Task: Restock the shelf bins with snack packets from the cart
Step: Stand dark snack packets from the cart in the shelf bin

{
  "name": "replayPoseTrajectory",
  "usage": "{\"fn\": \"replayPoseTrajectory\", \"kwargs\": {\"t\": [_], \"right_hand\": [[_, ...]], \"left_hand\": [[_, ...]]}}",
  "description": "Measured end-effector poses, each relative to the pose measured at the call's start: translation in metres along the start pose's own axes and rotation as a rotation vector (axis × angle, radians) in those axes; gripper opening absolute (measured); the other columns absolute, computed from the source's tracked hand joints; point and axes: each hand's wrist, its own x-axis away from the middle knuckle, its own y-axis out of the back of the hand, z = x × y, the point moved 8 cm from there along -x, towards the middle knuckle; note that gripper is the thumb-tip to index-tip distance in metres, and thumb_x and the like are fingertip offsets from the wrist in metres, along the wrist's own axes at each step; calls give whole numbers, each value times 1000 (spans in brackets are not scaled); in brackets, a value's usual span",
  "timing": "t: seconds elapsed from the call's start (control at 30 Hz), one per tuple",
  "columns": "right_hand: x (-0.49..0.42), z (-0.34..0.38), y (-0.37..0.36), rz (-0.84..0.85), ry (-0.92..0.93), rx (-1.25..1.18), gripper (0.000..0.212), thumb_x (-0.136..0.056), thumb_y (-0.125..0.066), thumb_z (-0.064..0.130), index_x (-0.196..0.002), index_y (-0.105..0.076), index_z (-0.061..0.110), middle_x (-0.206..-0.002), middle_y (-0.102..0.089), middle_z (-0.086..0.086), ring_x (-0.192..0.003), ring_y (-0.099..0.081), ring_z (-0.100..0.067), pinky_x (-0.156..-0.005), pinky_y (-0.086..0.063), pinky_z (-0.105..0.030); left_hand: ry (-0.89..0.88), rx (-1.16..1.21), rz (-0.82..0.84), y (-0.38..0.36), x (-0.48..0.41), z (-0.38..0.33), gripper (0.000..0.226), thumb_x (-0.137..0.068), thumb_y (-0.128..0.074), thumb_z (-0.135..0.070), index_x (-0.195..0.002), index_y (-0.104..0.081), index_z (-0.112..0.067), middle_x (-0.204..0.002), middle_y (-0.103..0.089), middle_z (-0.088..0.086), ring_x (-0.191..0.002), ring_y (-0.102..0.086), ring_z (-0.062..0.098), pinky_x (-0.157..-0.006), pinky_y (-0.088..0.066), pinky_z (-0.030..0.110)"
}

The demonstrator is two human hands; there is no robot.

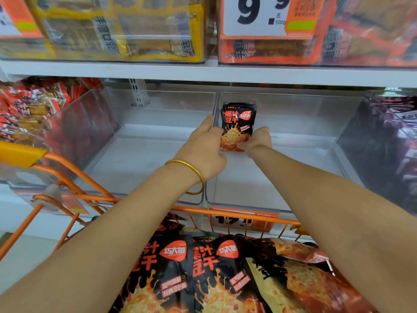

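A small stack of black-and-orange snack packets (237, 126) stands upright inside a clear shelf bin (293, 154). My left hand (203, 150), with a gold bangle on the wrist, grips the stack's left side at the divider. My right hand (258, 140) holds its lower right corner. Below my forearms, the orange wire cart (237, 214) holds several larger packets of the same kind (203, 274). The clear bin to the left (140, 154) holds nothing.
Bins of red packets (33, 114) stand at the left and purple packets (392, 143) at the right. A shelf board (203, 72) runs above, with full bins and a price sign (255, 16) on it. The cart handle (20, 153) is at left.
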Motion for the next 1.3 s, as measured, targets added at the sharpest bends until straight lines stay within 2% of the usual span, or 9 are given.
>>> {"fn": "replayPoseTrajectory", "kwargs": {"t": [0.17,0.33,0.47,0.6,0.77,0.9,1.03,1.17,1.3], "right_hand": [[46,22,20,245,139,27,29,-83,-70,15,-97,-46,6,-104,-65,-17,-77,-64,-25,-65,-55,-34],[151,34,72,534,448,51,8,-87,-66,17,-87,-60,11,-76,-64,-4,-57,-63,-9,-54,-51,-24],[206,14,99,752,516,245,32,-81,-64,39,-92,-70,9,-82,-71,-4,-71,-65,-8,-66,-55,-27],[229,-12,104,973,517,455,53,-64,-65,52,-108,-66,23,-106,-68,11,-99,-62,-2,-87,-50,-19],[219,-12,105,734,682,613,23,-85,-67,25,-90,-68,2,-77,-62,-9,-62,-48,-6,-58,-37,-15],[214,10,124,517,757,429,27,-89,-62,21,-78,-62,-3,-69,-51,-19,-62,-41,-13,-52,-30,-20],[211,25,143,408,747,41,29,-88,-63,20,-81,-60,-8,-66,-51,-19,-60,-41,-15,-55,-33,-29],[229,36,140,438,849,-104,41,-81,-60,31,-79,-60,-10,-58,-45,-3,-53,-38,-6,-50,-34,-20],[222,24,135,662,558,-371,48,-79,-46,47,-96,-70,9,-86,-73,-2,-75,-68,-15,-63,-54,-22]], "left_hand": [[-53,-9,-37,8,18,-5,54,-88,-50,-8,-140,-36,-12,-156,-6,4,-143,-9,18,-107,-14,20],[-200,85,-202,30,51,-22,42,-81,-56,-14,-123,-56,-14,-131,-47,4,-125,-38,18,-104,-30,26],[-226,206,-78,24,70,-36,24,-84,-61,-13,-107,-64,-19,-91,-49,-15,-81,-48,-1,-73,-36,8],[-231,248,49,9,82,-47,20,-85,-64,-12,-103,-66,-19,-83,-48,-22,-77,-52,-5,-67,-36,2],[-211,220,166,-5,87,-55,21,-86,-62,-16,-107,-64,-20,-85,-51,-18,-75,-54,-5,-66,-38,3],[-120,198,84,-4,80,-47,17,-90,-56,-20,-105,-62,-17,-68,-51,-10,-57,-47,2,-55,-39,11],[241,691,216,-7,85,-34,24,-99,-37,-34,-99,-54,-16,-53,-65,5,-36,-53,11,-34,-35,14],[374,989,336,-8,96,-42,47,-95,-36,-50,-105,-55,-8,-77,-72,18,-63,-71,25,-44,-53,24],[329,990,227,3,99,-45,9,-94,-52,-17,-92,-54,-9,-76,-67,12,-53,-68,18,-46,-56,29]]}}
